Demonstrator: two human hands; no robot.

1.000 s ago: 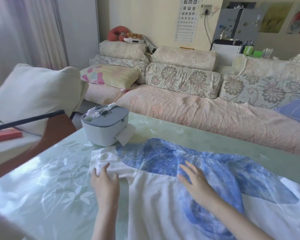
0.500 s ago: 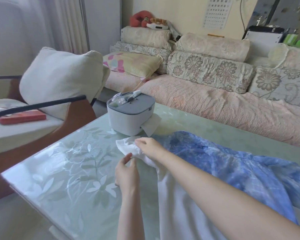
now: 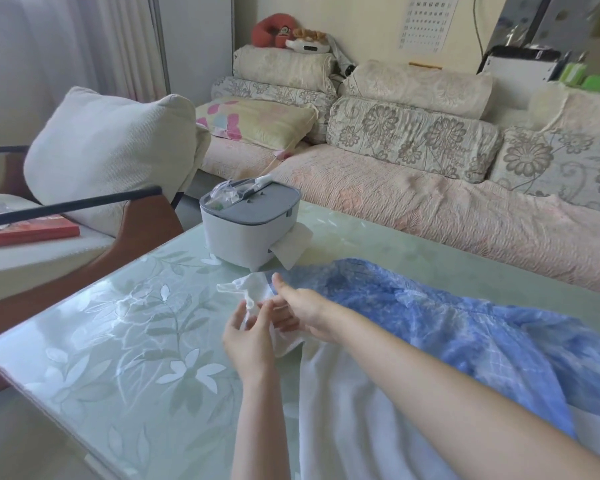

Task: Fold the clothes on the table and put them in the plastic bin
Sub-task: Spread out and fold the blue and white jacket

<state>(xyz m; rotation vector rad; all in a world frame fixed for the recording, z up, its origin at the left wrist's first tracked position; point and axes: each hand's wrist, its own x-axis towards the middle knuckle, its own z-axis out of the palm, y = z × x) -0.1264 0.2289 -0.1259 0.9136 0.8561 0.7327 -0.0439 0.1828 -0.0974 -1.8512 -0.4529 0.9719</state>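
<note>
A white garment with a blue printed upper part (image 3: 430,323) lies spread on the glass table (image 3: 136,341), running from the middle to the right edge of the view. Its white sleeve (image 3: 248,289) is lifted and crumpled at the garment's left end. My left hand (image 3: 248,344) pinches the sleeve fabric from the near side. Reaching across from the right, my right hand (image 3: 303,311) holds the same sleeve from the far side, thumb sticking up and fingers curled under the cloth.
A grey-lidded white tissue box (image 3: 246,233) stands just beyond the sleeve. A chair with a cream cushion (image 3: 108,150) and a dark armrest (image 3: 70,204) is at the left, with a red book (image 3: 32,230). A sofa (image 3: 430,202) runs behind the table.
Both hands left the flat garment and moved to its left sleeve, then lifted and bunched it. My view has turned left and closer.
</note>
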